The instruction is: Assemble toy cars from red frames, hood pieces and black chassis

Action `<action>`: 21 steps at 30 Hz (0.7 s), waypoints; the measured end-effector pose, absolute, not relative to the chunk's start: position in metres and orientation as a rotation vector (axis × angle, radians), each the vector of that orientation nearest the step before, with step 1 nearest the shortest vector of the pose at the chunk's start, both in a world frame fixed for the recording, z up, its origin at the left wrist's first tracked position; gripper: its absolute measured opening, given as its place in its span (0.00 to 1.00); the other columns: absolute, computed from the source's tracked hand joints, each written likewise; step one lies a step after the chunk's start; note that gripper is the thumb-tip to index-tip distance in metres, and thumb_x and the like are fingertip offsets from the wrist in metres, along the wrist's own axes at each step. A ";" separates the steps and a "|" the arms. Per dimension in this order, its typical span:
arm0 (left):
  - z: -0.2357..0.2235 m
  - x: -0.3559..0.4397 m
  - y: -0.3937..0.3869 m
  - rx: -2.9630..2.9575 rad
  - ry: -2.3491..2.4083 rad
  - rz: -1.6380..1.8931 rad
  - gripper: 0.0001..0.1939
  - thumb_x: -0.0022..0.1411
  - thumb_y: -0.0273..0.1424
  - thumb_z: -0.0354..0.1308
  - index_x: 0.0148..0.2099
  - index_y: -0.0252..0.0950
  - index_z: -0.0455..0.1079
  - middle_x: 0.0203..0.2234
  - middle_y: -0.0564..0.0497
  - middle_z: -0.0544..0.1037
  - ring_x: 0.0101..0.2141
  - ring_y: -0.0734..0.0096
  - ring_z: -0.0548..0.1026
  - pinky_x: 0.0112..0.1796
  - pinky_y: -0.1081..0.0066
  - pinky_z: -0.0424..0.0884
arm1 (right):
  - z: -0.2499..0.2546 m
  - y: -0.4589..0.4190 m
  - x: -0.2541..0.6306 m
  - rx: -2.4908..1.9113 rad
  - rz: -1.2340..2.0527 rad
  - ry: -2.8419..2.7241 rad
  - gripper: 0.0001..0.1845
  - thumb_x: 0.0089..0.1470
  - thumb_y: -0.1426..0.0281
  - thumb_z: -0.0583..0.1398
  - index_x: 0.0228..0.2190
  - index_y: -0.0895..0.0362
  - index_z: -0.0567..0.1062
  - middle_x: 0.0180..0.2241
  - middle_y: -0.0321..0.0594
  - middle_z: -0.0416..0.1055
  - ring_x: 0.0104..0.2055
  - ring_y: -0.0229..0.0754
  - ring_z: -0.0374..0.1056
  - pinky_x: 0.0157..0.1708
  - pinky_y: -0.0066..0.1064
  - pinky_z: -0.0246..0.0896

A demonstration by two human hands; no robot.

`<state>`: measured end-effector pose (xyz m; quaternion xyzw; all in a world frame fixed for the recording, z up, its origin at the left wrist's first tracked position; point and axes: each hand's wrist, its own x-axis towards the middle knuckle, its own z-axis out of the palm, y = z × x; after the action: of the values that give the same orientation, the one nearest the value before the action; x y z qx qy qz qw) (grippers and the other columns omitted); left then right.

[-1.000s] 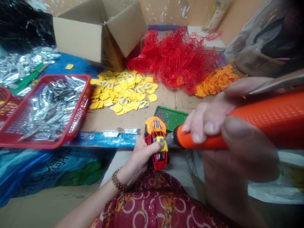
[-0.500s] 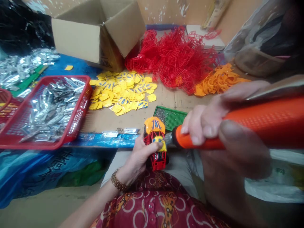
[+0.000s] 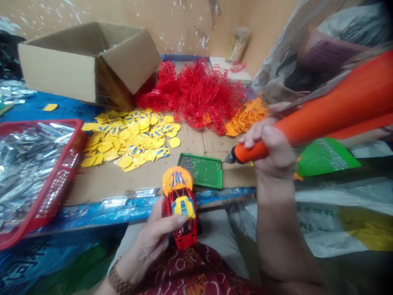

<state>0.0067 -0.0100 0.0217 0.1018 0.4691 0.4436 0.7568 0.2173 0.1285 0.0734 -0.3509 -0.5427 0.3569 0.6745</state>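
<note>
My left hand grips a toy car with an orange front, a yellow top panel and a red cage frame, its thumb pressing on the yellow panel. In my right hand is an orange electric screwdriver, fingers wrapped round its body. The metal tip points left at the right rim of a green tray holding many small screws. Car and screwdriver tip are apart. Whether a screw sits on the tip I cannot tell.
A red basket of silvery parts stands left. Yellow pieces, red frames and orange parts lie in piles behind the green tray. A cardboard box is at the back left; a green sheet lies right.
My right hand has drawn the screwdriver away from the car's side and brought its tip to the green tray's edge. The left hand still holds the car. The view has shifted right.
</note>
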 end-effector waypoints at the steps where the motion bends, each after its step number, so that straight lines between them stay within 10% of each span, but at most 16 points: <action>1: 0.022 0.006 -0.010 0.229 1.025 0.965 0.30 0.42 0.25 0.72 0.50 0.35 0.69 0.36 0.42 0.82 0.34 0.51 0.82 0.37 0.57 0.81 | 0.068 0.132 0.217 -0.765 0.797 -1.186 0.11 0.45 0.61 0.65 0.25 0.49 0.67 0.20 0.27 0.59 0.18 0.34 0.57 0.23 0.34 0.66; 21: 0.024 0.007 -0.001 0.242 1.062 0.950 0.34 0.46 0.30 0.71 0.56 0.34 0.66 0.33 0.40 0.82 0.30 0.51 0.82 0.33 0.56 0.81 | 0.039 0.136 0.209 -0.745 0.813 -1.158 0.11 0.49 0.66 0.66 0.28 0.52 0.68 0.24 0.27 0.65 0.20 0.32 0.65 0.27 0.32 0.70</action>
<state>0.0073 -0.0005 0.0245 0.1105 0.4860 0.4348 0.7501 0.2090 0.1363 0.0391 -0.3341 -0.5192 0.3647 0.6970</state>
